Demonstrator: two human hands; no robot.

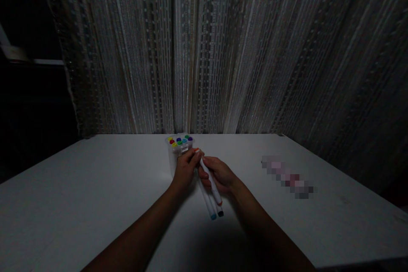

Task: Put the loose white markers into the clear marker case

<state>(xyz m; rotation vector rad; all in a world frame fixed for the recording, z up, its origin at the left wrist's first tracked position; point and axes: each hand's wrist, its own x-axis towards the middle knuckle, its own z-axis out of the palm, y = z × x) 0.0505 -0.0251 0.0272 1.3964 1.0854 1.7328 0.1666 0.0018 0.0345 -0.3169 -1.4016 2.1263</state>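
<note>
A white marker with orange ends (211, 181) slants between my hands. My left hand (185, 165) pinches its far end, at the orange cap. Around its barrel, the fingers of my right hand (219, 173) are closed. Below it are two more white markers, one with a blue end (213, 216) and one with a black end (220, 213); their far parts are hidden by my hands, and I cannot tell whether they are held or lie on the table. Just behind my left hand stands a clear plastic box (172, 159) of upright markers with several cap colours.
The white table (105, 195) reaches back to a striped, patterned curtain (197, 51). On the right side of the table lies a long pixelated object (288, 177), its kind blurred out. Dark shelving or a frame (28, 25) is at the far left.
</note>
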